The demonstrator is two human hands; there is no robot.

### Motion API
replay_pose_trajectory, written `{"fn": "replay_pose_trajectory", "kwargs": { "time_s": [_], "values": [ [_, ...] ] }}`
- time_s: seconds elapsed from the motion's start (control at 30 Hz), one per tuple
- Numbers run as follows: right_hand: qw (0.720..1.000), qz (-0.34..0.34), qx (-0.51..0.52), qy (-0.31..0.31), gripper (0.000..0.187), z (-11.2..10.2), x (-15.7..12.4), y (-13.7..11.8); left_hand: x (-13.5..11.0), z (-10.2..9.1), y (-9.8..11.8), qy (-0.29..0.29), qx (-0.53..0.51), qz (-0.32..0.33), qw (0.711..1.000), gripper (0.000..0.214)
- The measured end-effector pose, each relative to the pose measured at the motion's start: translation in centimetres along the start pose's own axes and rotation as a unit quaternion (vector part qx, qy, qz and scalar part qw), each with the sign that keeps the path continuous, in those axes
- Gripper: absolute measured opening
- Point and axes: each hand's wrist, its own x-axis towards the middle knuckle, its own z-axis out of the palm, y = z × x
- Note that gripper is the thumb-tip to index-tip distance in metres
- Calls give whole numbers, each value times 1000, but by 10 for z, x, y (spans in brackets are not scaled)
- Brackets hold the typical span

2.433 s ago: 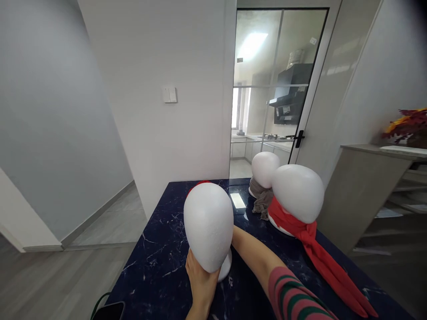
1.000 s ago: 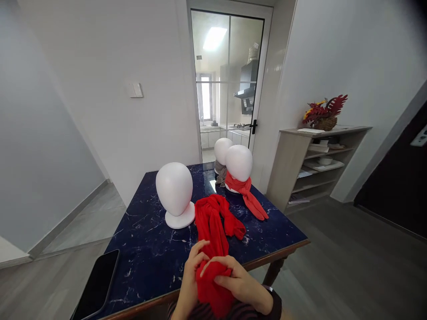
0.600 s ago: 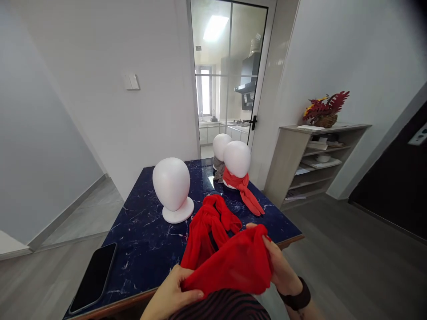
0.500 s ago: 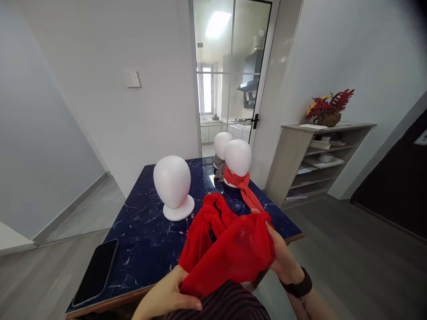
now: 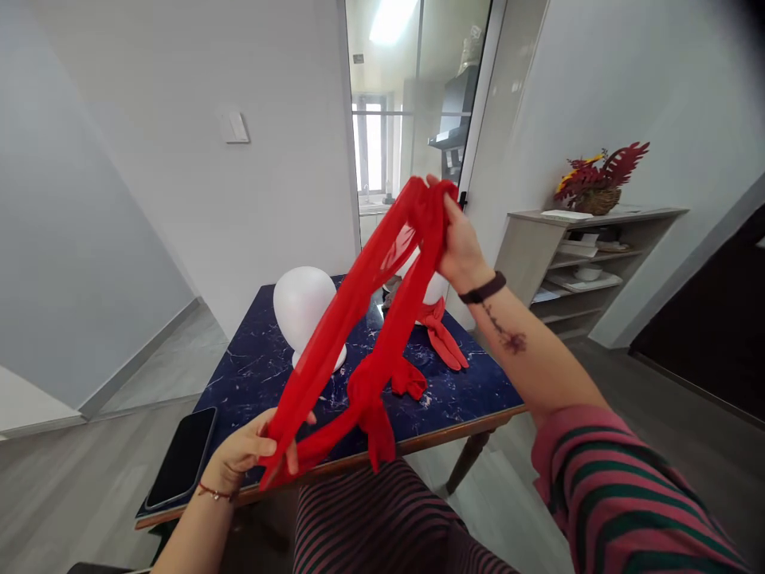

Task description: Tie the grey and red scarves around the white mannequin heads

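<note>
A sheer bright red scarf (image 5: pixel 340 323) stretches in a long loop between my two hands above the table. At the lower left, my left hand (image 5: pixel 248 446) grips one end of that loop with its fingers round the cloth. Raised high on the right, my right hand (image 5: pixel 457 239) is closed on the bunched upper end. Part of the scarf hangs down in a knotted clump in front of the table's edge. Behind the cloth stands a bare white mannequin head (image 5: pixel 304 307), its base partly covered by the scarf.
A dark blue marbled table (image 5: pixel 251 375) carries these things. Behind my right hand, another white head wears a coral scarf (image 5: pixel 443 335); something grey shows beside it. A black phone (image 5: pixel 182 458) lies at the left corner. A shelf unit (image 5: pixel 538 247) stands at the right, near a glass door (image 5: pixel 382 143).
My right hand has risen far up and forward, pulling the bunched red scarf into a long stretched loop. My left hand has moved left and slightly up, still holding the cloth.
</note>
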Motion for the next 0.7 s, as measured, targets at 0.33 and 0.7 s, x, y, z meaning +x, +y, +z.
{"fn": "replay_pose_trajectory", "kwargs": {
  "time_s": [0.33,0.7],
  "values": [
    [992,-121,-8,32,21,-16,121,-52,-67,-54,62,179,103,-9,978,26],
    [965,-116,-230,44,37,-30,118,-30,-63,-42,52,306,107,-34,945,20]
  ]
}}
